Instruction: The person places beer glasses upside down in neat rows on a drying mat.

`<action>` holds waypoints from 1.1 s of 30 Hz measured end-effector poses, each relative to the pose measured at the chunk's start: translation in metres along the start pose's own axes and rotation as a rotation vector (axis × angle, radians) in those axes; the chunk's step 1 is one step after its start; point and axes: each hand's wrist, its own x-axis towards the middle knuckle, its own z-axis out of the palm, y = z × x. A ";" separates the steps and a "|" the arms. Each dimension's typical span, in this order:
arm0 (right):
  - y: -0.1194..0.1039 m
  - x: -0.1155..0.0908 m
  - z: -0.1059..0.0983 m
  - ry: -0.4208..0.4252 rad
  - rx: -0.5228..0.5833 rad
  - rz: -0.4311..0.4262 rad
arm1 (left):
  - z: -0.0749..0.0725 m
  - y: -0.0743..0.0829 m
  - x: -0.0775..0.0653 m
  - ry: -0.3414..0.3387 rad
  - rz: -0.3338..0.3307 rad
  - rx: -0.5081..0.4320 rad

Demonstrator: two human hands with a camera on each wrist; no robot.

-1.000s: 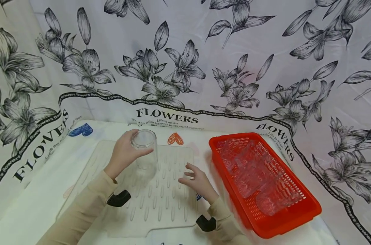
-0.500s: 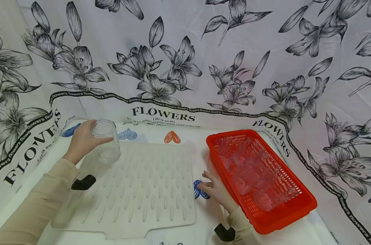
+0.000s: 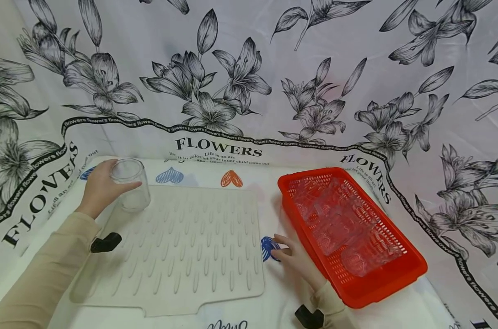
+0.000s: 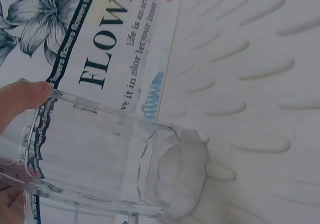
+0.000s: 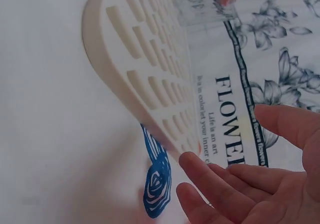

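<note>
In the head view my left hand (image 3: 102, 187) grips a clear glass (image 3: 134, 194) near its upper rim, thumb on the near side. The glass stands upright at the far left corner of a pale ridged drying mat (image 3: 191, 246). Seen from the left wrist, the base of the clear glass (image 4: 182, 179) is at the mat's ridged surface; whether it touches I cannot tell. My right hand (image 3: 296, 260) holds nothing, its fingers loosely spread between the mat and a red basket (image 3: 380, 297). The right wrist view shows those fingers (image 5: 215, 179) apart from the mat's edge.
Several clear glasses (image 3: 357, 260) lie on their sides in the red basket on the right. A white cloth with printed hearts (image 3: 231, 178) covers the table. Behind it hangs a flower-printed curtain (image 3: 240, 82).
My left hand has carried the glass leftward across the mat to its far left corner. The right hand has moved right, off the mat and towards the basket.
</note>
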 end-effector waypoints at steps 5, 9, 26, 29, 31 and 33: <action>-0.005 -0.009 0.003 -0.035 -0.016 -0.047 | -0.002 -0.009 0.002 -0.011 -0.001 -0.008; -0.016 -0.020 0.004 -0.083 -0.061 -0.086 | -0.003 -0.011 0.002 -0.046 -0.022 -0.030; -0.072 -0.046 -0.027 -0.129 -0.280 -0.206 | -0.002 -0.005 -0.001 -0.009 -0.007 0.044; -0.074 -0.053 -0.040 -0.018 -0.332 -0.240 | 0.000 -0.001 -0.001 0.009 0.001 0.044; -0.075 -0.060 -0.049 0.078 -0.357 -0.241 | 0.001 0.002 -0.001 0.004 0.014 0.049; -0.075 -0.066 -0.059 0.177 -0.379 -0.234 | 0.003 0.006 -0.001 -0.010 0.027 0.052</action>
